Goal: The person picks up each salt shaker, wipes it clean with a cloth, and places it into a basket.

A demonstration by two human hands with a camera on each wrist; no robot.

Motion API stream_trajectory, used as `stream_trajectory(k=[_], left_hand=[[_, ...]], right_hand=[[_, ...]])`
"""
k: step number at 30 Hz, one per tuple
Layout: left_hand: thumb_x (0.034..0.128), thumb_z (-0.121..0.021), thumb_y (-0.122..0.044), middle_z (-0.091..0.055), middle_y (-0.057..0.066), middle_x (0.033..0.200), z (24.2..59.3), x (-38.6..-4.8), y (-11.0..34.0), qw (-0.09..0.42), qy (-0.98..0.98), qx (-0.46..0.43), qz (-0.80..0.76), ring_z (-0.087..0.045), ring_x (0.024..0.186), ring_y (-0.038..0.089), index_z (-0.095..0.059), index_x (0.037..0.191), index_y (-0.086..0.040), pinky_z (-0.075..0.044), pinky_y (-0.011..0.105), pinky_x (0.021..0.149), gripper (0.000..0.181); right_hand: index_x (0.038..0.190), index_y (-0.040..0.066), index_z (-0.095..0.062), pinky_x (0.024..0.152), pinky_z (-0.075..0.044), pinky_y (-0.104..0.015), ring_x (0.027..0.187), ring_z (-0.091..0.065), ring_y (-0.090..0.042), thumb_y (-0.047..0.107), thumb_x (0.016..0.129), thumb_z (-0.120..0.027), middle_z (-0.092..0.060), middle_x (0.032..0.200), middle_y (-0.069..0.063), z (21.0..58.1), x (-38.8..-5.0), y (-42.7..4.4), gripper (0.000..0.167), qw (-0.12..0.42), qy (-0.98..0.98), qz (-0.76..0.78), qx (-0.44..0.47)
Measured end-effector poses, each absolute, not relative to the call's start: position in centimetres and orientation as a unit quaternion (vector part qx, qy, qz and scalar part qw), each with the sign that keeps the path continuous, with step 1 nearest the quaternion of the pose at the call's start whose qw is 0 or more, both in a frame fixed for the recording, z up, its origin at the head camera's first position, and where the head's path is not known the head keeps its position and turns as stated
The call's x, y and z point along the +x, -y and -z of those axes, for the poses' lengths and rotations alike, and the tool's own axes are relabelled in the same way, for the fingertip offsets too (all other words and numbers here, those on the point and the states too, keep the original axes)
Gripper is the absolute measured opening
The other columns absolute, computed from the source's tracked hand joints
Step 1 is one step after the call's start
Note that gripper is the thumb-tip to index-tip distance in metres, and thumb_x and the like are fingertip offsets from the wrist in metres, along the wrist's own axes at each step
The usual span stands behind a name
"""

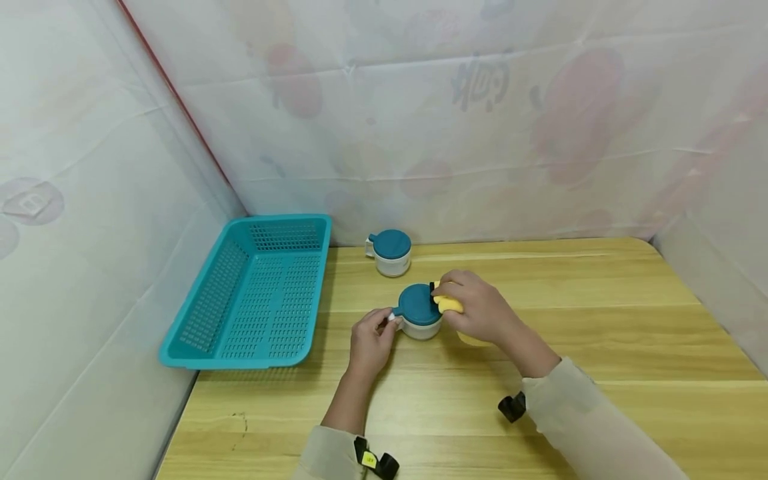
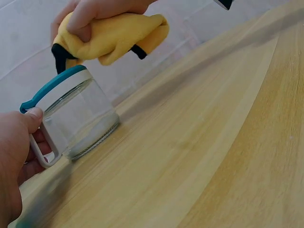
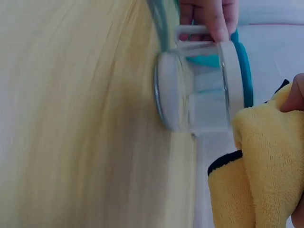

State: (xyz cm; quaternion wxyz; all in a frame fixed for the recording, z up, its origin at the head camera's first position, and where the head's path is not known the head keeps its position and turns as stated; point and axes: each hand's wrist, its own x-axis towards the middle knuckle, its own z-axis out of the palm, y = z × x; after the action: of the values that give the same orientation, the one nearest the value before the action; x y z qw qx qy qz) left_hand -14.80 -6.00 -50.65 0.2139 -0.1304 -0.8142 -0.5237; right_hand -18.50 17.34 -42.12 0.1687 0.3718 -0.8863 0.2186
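Wiping seems the step in hand: the jar (image 1: 422, 331) stands near the head view's centre, your left hand (image 1: 371, 341) pinching its handle (image 2: 53, 149), your right hand (image 1: 480, 308) gripping a yellow cloth (image 1: 450, 305) at its lid (image 1: 417, 304). The next pass calls for a steady handle. A second jar (image 1: 393, 267) stands above, a basket (image 1: 240, 364) left.

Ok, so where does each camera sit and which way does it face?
Head: on the head, facing forward and down on table, basket, far jar and near jar; left hand, right hand and forearms show.
Left: on the left wrist, facing the near jar; left hand grips its handle, right hand partly shows.
Right: on the right wrist, facing the near jar and cloth; parts of both hands show.
Both wrist views share near jar and cloth.
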Motion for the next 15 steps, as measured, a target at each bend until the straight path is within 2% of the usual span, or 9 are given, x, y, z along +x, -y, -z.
stream_trajectory(k=[3,7,10,12,15], left_hand=[[0.0926,-0.07,-0.017,-0.073,0.008,0.099,50.7,-14.8,5.9,0.213,0.814,-0.13,0.525,-0.069,0.085,0.016,-0.073,0.107,-0.003,-0.058,0.022,0.071,0.021],[0.093,-0.069,-0.017,-0.073,0.007,0.099,50.6,-14.8,5.8,0.21,0.815,-0.127,0.525,-0.069,0.087,0.014,-0.073,0.106,-0.004,-0.058,0.021,0.072,0.019],[0.0927,-0.07,-0.016,-0.073,0.006,0.099,50.6,-14.8,5.8,0.212,0.816,-0.123,0.524,-0.069,0.087,0.014,-0.074,0.105,-0.004,-0.058,0.022,0.073,0.017],[0.0921,-0.07,-0.015,-0.073,0.006,0.099,50.5,-14.8,5.8,0.214,0.817,-0.121,0.522,-0.069,0.086,0.014,-0.074,0.105,-0.004,-0.058,0.022,0.072,0.017],[0.0918,-0.071,-0.015,-0.073,0.007,0.098,50.6,-14.8,5.8,0.216,0.817,-0.122,0.52,-0.069,0.086,0.015,-0.074,0.105,-0.004,-0.058,0.022,0.072,0.017]], right_hand=[[0.107,0.014,-0.072,0.083,-0.053,-0.041,0.101,-0.057,-0.021,0.011,0.081,-0.06,-0.062,0.111,-0.003,42.7,-18.3,-17.1,0.029,0.13,0.897,-0.252,0.339],[0.112,0.014,-0.069,0.072,-0.051,-0.034,0.095,-0.056,-0.019,0.007,0.083,-0.059,-0.06,0.116,-0.002,43.9,-17.7,-17.2,0.031,0.079,0.898,-0.349,0.255],[0.116,0.012,-0.067,0.069,-0.048,-0.028,0.092,-0.054,-0.019,0.003,0.085,-0.059,-0.06,0.12,-0.004,44.5,-17.6,-17.3,0.033,0.057,0.877,-0.433,0.2],[0.118,0.011,-0.066,0.069,-0.048,-0.026,0.089,-0.054,-0.019,0.002,0.086,-0.058,-0.061,0.12,-0.006,44.8,-17.5,-17.2,0.034,0.043,0.863,-0.474,0.17],[0.121,0.009,-0.065,0.064,-0.047,-0.025,0.079,-0.053,-0.019,0.001,0.088,-0.056,-0.06,0.111,-0.012,45.4,-17.5,-17.2,0.035,0.017,0.845,-0.521,0.119]])
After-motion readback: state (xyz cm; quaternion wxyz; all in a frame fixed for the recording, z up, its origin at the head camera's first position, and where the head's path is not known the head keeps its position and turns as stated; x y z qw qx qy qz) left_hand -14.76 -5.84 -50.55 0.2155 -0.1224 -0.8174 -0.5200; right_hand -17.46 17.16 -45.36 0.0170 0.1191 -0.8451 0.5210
